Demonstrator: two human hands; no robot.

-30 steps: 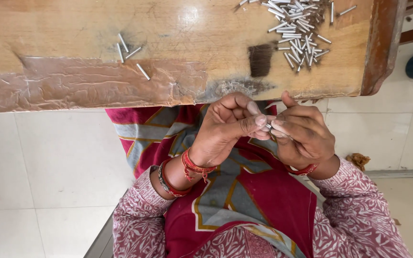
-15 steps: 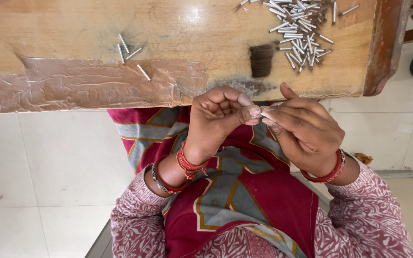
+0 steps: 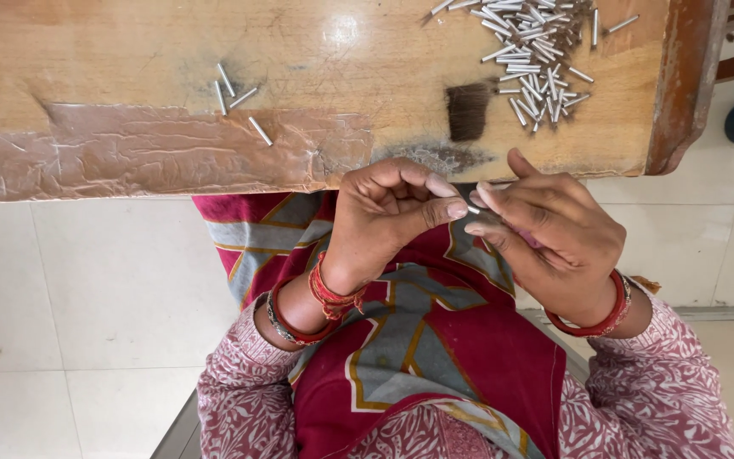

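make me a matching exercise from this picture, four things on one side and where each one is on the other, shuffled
Things:
1. big pile of metal pins
2. small group of pins
3. single small pin
4. red bangle

Places:
A. right wrist
B. pinched between the fingertips of both hands
C. table top, far right
D. table top, left, near the taped patch

Pairs: 1-C, 2-D, 3-B, 4-A

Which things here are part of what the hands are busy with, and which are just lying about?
In use:
left hand
right hand
small metal pin pinched between them
pile of metal pins
few loose pins

Lying about:
brown tape patch
dark mark
wooden table
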